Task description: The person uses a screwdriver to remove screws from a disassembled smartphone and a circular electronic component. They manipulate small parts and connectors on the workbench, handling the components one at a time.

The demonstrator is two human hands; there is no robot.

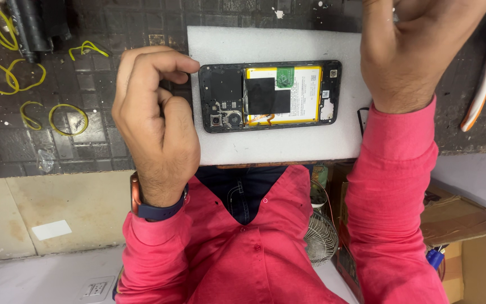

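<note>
The left hand (156,121) hovers curled, fingers bent inward and holding nothing, just beside the camera end of the opened smartphone (270,96). The right hand (409,48) hangs loosely closed beyond the phone's other end; whether it holds anything is unclear. The phone lies back-off on a white foam pad (277,146), its yellow-edged battery (296,95) exposed. Yellow rubber bands (66,119) lie well apart from the phone, past the left hand.

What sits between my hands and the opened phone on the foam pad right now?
Nothing visible. The left hand hovers curled beside the camera end of the opened phone, and the right hand is raised off its other end. Only bare white foam pad surrounds it.
</note>
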